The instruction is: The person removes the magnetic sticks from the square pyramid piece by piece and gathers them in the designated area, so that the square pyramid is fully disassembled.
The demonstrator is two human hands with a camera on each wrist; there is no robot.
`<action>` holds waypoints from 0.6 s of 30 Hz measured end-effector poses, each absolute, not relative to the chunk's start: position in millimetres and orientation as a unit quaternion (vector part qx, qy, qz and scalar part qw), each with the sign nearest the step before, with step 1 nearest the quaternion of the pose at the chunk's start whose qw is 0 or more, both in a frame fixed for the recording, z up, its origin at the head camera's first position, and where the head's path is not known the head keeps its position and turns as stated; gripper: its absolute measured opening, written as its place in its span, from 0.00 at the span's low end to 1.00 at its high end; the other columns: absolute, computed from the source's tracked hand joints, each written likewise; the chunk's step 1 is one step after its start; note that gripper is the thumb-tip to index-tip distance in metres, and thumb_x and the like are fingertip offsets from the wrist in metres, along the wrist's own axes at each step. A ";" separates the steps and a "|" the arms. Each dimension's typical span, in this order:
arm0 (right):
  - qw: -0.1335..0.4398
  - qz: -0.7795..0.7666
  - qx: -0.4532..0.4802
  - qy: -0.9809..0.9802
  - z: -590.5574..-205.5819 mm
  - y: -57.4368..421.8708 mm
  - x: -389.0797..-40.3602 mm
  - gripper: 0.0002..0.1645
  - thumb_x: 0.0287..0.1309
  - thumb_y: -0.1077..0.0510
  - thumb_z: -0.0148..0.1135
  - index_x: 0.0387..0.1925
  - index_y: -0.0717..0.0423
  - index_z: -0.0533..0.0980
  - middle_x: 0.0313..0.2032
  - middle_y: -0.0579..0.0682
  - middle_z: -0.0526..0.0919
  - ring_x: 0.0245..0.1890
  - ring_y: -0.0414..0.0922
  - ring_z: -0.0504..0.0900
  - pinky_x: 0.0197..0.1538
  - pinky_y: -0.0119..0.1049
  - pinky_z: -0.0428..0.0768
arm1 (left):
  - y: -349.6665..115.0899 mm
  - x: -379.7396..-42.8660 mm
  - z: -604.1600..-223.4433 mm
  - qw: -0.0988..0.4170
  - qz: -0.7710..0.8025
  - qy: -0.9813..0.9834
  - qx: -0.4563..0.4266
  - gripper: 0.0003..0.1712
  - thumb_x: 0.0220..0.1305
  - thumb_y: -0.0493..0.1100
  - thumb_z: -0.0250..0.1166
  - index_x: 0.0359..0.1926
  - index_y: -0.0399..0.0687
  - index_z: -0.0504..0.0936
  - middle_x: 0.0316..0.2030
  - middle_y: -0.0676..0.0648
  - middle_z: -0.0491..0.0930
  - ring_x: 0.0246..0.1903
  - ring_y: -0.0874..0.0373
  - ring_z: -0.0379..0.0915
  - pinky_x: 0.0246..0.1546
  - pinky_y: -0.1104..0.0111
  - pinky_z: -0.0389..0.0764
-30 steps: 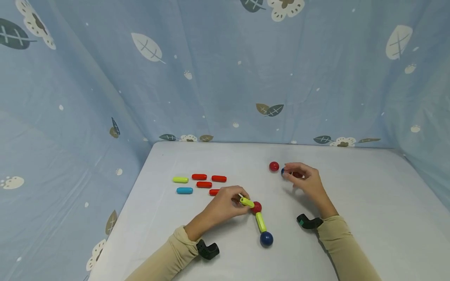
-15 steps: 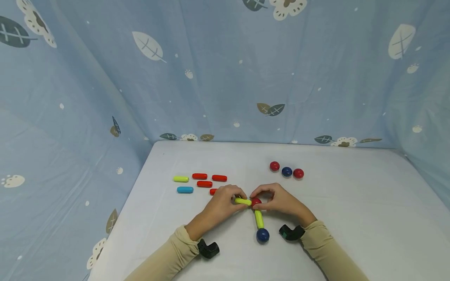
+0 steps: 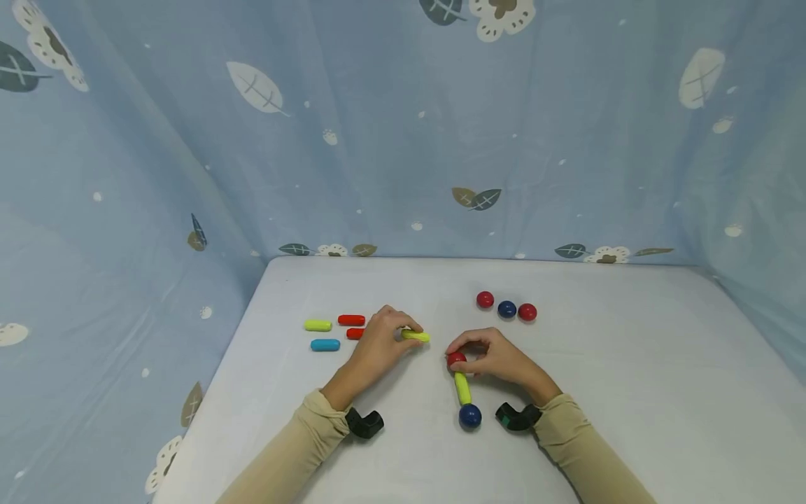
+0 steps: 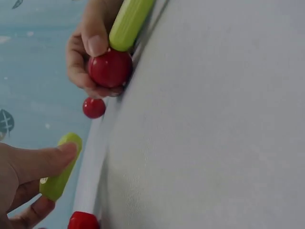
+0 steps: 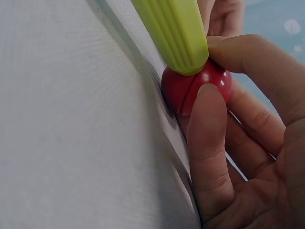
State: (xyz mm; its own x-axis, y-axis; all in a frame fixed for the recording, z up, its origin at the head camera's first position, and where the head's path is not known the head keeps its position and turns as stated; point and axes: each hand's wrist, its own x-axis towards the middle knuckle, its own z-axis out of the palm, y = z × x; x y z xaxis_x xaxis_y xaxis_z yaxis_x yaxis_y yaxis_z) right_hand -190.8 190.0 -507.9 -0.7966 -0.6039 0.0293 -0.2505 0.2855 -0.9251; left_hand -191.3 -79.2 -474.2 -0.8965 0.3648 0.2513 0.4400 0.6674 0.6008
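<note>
My left hand (image 3: 380,341) pinches a loose yellow-green rod (image 3: 415,336) between thumb and fingers, raised over the table and apart from the red ball. In the left wrist view that rod (image 4: 61,167) slants upward from the fingers. Thumb and fingers of my right hand (image 3: 497,357) grip a red ball (image 5: 195,90). A second yellow-green rod (image 3: 462,388) joins that ball end-on, and a dark blue ball (image 3: 469,416) sits at the rod's near end. This ball-rod-ball piece lies along the table, pointing toward me.
Beyond my right hand, two red balls (image 3: 527,312) flank a blue ball (image 3: 506,309). At left lie red rods (image 3: 351,320), a blue rod (image 3: 325,345) and a yellow-green rod (image 3: 317,325); my left hand hides some red ones. A patterned blue curtain (image 3: 378,140) surrounds the white table (image 3: 630,364).
My right hand has come from the far balls to grip the joined red ball. My left hand has drawn its yellow-green rod off that ball, moving away and to the left.
</note>
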 end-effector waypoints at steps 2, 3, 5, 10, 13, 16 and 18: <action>0.171 -0.531 -0.271 0.784 -508.2 187.9 -190.6 0.14 0.59 0.56 0.76 0.47 0.48 0.86 0.46 0.49 0.89 0.41 0.39 0.82 0.30 0.37 0.85 | -79.2 -194.6 -477.1 0.059 -0.321 -0.918 -0.224 0.11 0.53 0.44 0.81 0.38 0.53 0.92 0.39 0.54 0.91 0.41 0.58 0.75 0.46 0.63 0.75; 0.172 -0.530 -0.270 0.785 -508.0 187.1 -190.4 0.14 0.59 0.56 0.76 0.48 0.48 0.86 0.46 0.49 0.89 0.42 0.39 0.82 0.30 0.37 0.85 | -79.1 -195.9 -478.5 0.062 -0.308 -0.922 -0.226 0.11 0.53 0.45 0.81 0.38 0.54 0.92 0.39 0.54 0.91 0.41 0.58 0.74 0.45 0.63 0.73; 0.172 -0.528 -0.268 0.787 -507.3 185.9 -190.1 0.14 0.59 0.55 0.76 0.47 0.47 0.86 0.46 0.48 0.89 0.42 0.39 0.82 0.30 0.37 0.85 | -78.5 -197.8 -479.7 0.062 -0.289 -0.928 -0.225 0.10 0.54 0.46 0.81 0.38 0.54 0.92 0.39 0.54 0.91 0.41 0.57 0.74 0.44 0.62 0.71; 0.170 -0.527 -0.266 0.789 -504.3 186.4 -189.8 0.14 0.59 0.56 0.76 0.47 0.49 0.86 0.46 0.48 0.89 0.42 0.40 0.82 0.30 0.36 0.85 | -78.3 -200.0 -479.4 0.045 -0.273 -0.938 -0.209 0.09 0.54 0.44 0.81 0.37 0.55 0.92 0.37 0.55 0.90 0.41 0.57 0.73 0.44 0.62 0.67; 0.172 -0.528 -0.265 0.789 -503.9 187.3 -189.9 0.15 0.59 0.56 0.76 0.48 0.50 0.86 0.46 0.48 0.89 0.42 0.39 0.82 0.32 0.35 0.85 | -77.8 -200.2 -478.6 0.035 -0.265 -0.941 -0.207 0.09 0.54 0.44 0.81 0.38 0.55 0.92 0.37 0.55 0.90 0.42 0.57 0.73 0.45 0.62 0.67; 0.171 -0.528 -0.267 0.788 -504.6 187.8 -189.5 0.15 0.59 0.57 0.76 0.48 0.51 0.86 0.46 0.49 0.89 0.42 0.39 0.82 0.35 0.33 0.85 | -77.4 -199.7 -478.4 0.028 -0.255 -0.944 -0.209 0.09 0.55 0.44 0.80 0.39 0.55 0.92 0.37 0.55 0.90 0.41 0.57 0.73 0.44 0.63 0.67; 0.169 -0.528 -0.268 0.788 -505.8 187.8 -189.0 0.15 0.59 0.57 0.76 0.48 0.51 0.86 0.46 0.49 0.89 0.43 0.38 0.82 0.36 0.32 0.84 | -77.6 -198.9 -478.5 0.027 -0.252 -0.944 -0.211 0.10 0.55 0.44 0.81 0.38 0.54 0.92 0.37 0.55 0.90 0.40 0.57 0.73 0.43 0.63 0.67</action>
State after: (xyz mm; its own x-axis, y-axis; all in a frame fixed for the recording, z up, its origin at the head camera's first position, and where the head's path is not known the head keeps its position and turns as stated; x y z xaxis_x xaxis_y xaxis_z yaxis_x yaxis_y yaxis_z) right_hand -189.0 187.8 -505.8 -0.7985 -0.6017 0.0166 -0.2437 0.2980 -0.9229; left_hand -198.9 -77.6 -478.5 -0.9093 0.3849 0.1580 0.4125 0.7835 0.4647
